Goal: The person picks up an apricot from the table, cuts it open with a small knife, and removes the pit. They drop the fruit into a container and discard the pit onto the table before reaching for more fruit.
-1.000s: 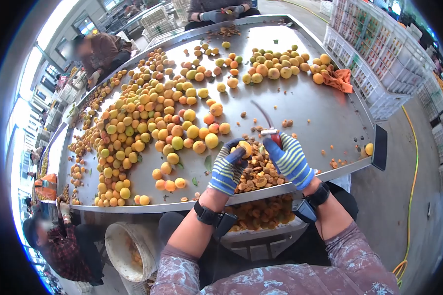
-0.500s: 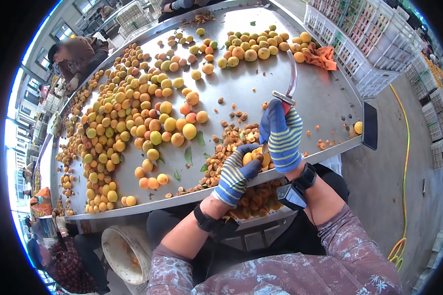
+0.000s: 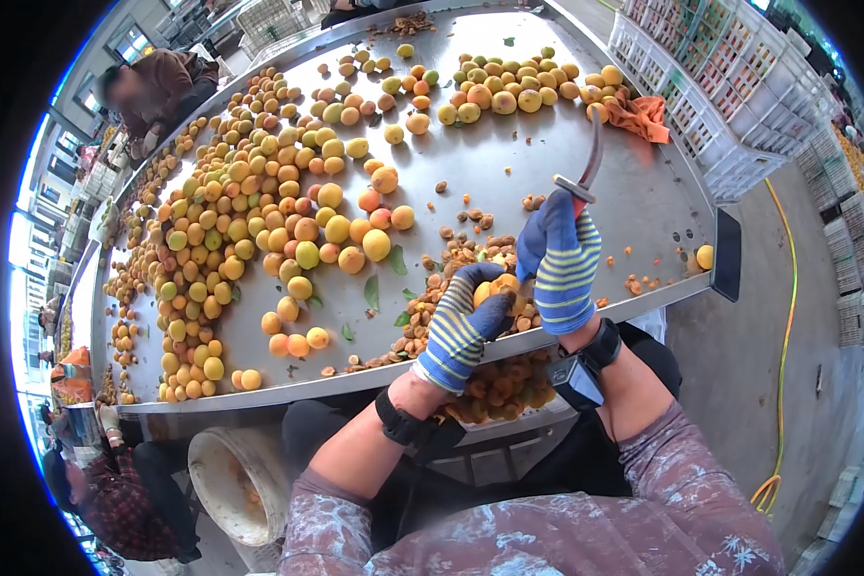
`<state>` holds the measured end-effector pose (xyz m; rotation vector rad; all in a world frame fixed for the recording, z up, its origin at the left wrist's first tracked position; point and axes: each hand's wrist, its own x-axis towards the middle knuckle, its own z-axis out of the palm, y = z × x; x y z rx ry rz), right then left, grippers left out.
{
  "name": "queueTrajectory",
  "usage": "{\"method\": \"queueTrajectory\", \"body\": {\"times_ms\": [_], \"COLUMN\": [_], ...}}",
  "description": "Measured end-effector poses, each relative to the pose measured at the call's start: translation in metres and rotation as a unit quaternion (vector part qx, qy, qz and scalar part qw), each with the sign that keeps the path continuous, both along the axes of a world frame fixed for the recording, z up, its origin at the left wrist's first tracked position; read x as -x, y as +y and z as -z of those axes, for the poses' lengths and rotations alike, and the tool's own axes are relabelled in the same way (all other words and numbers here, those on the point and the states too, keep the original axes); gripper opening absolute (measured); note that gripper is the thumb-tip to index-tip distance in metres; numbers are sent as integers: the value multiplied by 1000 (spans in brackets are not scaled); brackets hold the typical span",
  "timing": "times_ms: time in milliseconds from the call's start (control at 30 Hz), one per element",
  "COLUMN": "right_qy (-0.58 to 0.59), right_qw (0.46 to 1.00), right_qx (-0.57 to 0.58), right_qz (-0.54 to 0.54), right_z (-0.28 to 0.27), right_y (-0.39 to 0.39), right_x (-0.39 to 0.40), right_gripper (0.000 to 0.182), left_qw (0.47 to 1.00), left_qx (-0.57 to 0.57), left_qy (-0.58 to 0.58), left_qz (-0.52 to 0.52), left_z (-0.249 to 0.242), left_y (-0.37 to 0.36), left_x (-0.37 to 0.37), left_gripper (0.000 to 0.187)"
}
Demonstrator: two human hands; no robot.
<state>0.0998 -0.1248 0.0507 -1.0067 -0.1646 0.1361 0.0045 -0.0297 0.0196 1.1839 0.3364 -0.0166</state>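
My left hand point(image 3: 463, 322), in a blue and yellow striped glove, is closed around yellow-orange fruit point(image 3: 494, 287) near the table's front edge. Just right of it, my right hand point(image 3: 562, 264), gloved alike, grips a knife by its red handle; the curved blade point(image 3: 595, 154) points up and away. Brown pits and fruit scraps point(image 3: 432, 305) lie on the metal table point(image 3: 490, 187) beside and beyond my left hand. Below the edge, halved fruit point(image 3: 502, 389) is heaped under my hands. Whole yellow-orange fruit point(image 3: 250, 206) covers the table's left side.
White crates point(image 3: 710, 86) stand behind the table's right side, near an orange cloth point(image 3: 640, 117). A white bucket point(image 3: 240, 485) stands below at left. One person point(image 3: 154, 91) leans at the far left edge; another point(image 3: 130, 504) is at the lower left. A yellow hose point(image 3: 787, 336) crosses the floor.
The view has shifted slightly. The fingers of my right hand have drawn a little away from the fruit in my left hand, and the knife has tilted further right.
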Motion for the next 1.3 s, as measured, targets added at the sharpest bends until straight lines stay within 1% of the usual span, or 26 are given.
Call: {"method": "queueTrajectory", "body": {"times_ms": [67,133,200,267,333,367,400,567,633,700,733,800,867,933,967,1000,1033,1067,1100,1133,1200,1233,1267,1300], "right_qy": [24,34,14,15,-9,-2,-1,22,29,63,63,161,175,249,256,256,255,254,267,269,257,247,248,202], "right_qw": [999,998,1000,1000,1000,1000,1000,1000,999,997,997,981,977,960,960,960,957,954,953,953,954,958,958,975], "right_qx": [-36,-51,-14,-21,27,0,1,7,17,-25,-26,-93,-100,-105,-94,-97,-113,-129,-127,-128,-151,-140,-141,-83], "right_qz": [-11,-12,6,-8,12,-20,-23,-3,0,-22,-23,-56,-63,-77,-63,-61,-76,-93,-61,-61,-44,-29,-31,-45], "right_z": [-2,-2,-4,-4,-7,-1,-2,-5,-3,0,3,13,18,21,21,23,26,28,20,22,24,23,22,20], "right_y": [-2,-1,2,1,1,0,-1,2,3,5,5,3,5,6,7,6,6,5,10,9,9,7,4,1], "right_x": [-3,-5,-3,1,5,4,4,5,2,-3,-7,-14,-15,-13,-12,-13,-17,-19,-16,-18,-24,-26,-27,-28], "right_gripper": [34,32,30,29,29,30,30,33,34,37,37,39,40,36,36,36,35,35,34,34,35,35,35,34], "left_qw": [1000,999,999,999,999,1000,1000,1000,1000,1000,1000,1000,1000,998,998,998,991,973,963,957,960,960,971,978], "left_qx": [2,25,29,27,27,17,9,18,-1,11,23,12,1,-16,20,18,124,229,267,288,277,276,230,183], "left_qy": [-6,6,9,9,15,10,5,6,8,-3,-14,-18,-24,-50,-54,-53,-40,-26,-20,-23,-41,-41,-38,-36], "left_qz": [-6,46,36,22,18,21,23,17,13,10,9,13,19,40,29,31,14,-4,-27,-28,-24,-26,-60,-94], "left_z": [-2,-1,7,8,2,5,6,5,4,7,8,4,4,10,16,19,22,27,31,34,36,36,35,34], "left_y": [-2,-4,-8,-5,-5,-4,-5,-11,-11,-10,-9,-7,-5,-1,-2,-2,-1,0,0,2,10,14,17,22], "left_x": [0,4,5,3,2,2,3,3,4,4,3,4,5,6,4,3,1,-2,-7,-6,-8,-10,-11,-12], "left_gripper": [34,36,35,34,32,32,31,32,32,32,32,32,32,31,31,31,31,31,33,35,39,39,40,43]}}
